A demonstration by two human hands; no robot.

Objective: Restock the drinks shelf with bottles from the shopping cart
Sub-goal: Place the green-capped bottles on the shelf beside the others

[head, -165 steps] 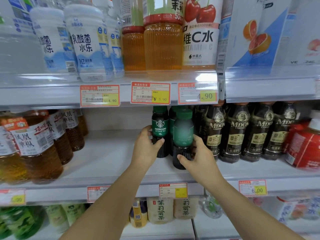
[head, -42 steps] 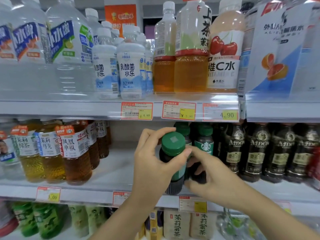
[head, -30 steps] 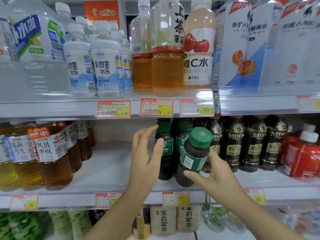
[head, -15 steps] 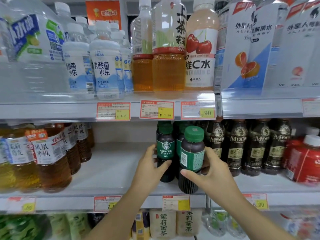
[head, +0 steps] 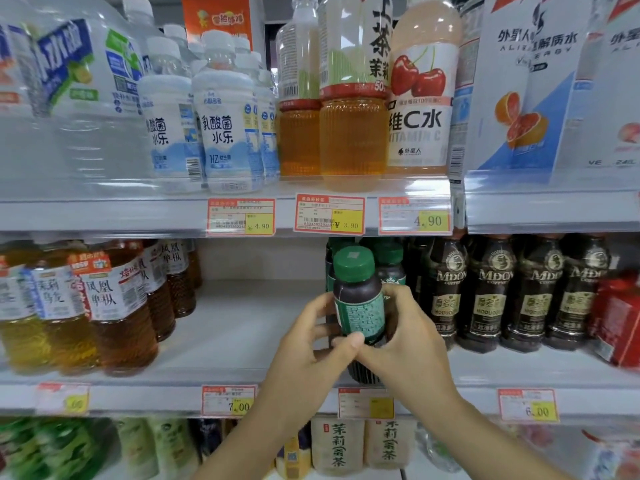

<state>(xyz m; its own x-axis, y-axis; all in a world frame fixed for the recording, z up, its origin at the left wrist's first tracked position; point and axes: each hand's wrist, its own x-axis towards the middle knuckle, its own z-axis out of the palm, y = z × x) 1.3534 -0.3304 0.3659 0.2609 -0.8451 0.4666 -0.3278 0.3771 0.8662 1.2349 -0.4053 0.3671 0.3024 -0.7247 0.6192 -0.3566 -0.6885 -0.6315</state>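
The green-capped coffee bottle stands upright in the head view at the front edge of the drinks shelf. Its base is level with that edge, though whether it rests on the shelf or hangs just above cannot be told. Both hands grip it: the left hand wraps the left side with its thumb across the front, and the right hand wraps the right side, the two thumbs meeting low on the label. Half a second earlier only the right hand held it, while the left rested on a neighbour in the row of matching bottles just behind. The fine-print panel of the label now faces outward, so the bottle probably needs turning before it is pushed back into line. The dark MDOV coffee bottles stand close on the right, and the amber tea bottles stand well apart toward the left end. The two-handed grip suggests this bottle's placing is nearly finished.
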